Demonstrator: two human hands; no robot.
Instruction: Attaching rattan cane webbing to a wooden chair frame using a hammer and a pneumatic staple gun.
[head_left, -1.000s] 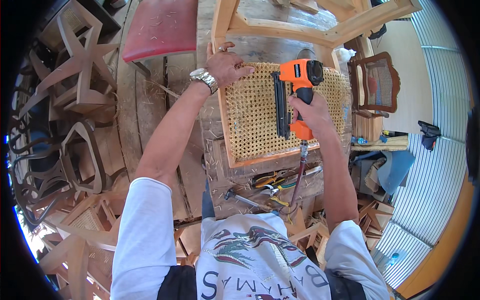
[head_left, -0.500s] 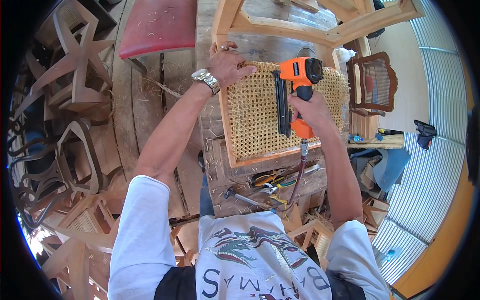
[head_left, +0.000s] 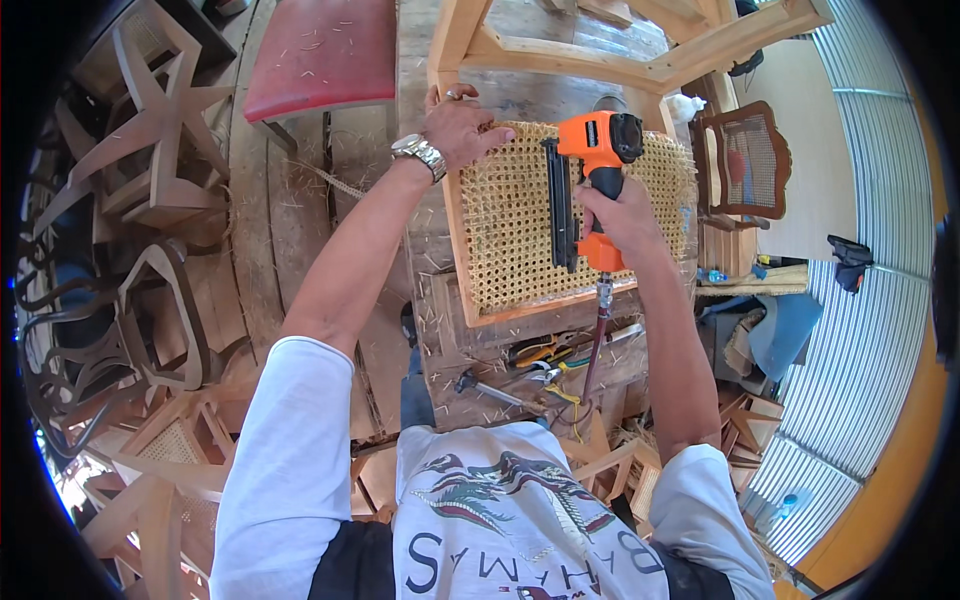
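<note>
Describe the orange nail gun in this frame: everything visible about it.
The orange nail gun has an orange body with a black cap at its far end and a long, narrow black magazine running along its left side. It looks like plastic and metal. A dark red hose plugs into the bottom of its handle through a metal fitting and trails down toward the person. The right hand grips the handle, holding the tool over the woven cane panel, near the far edge of the seat frame. Its nose is hidden beneath the body.
</note>
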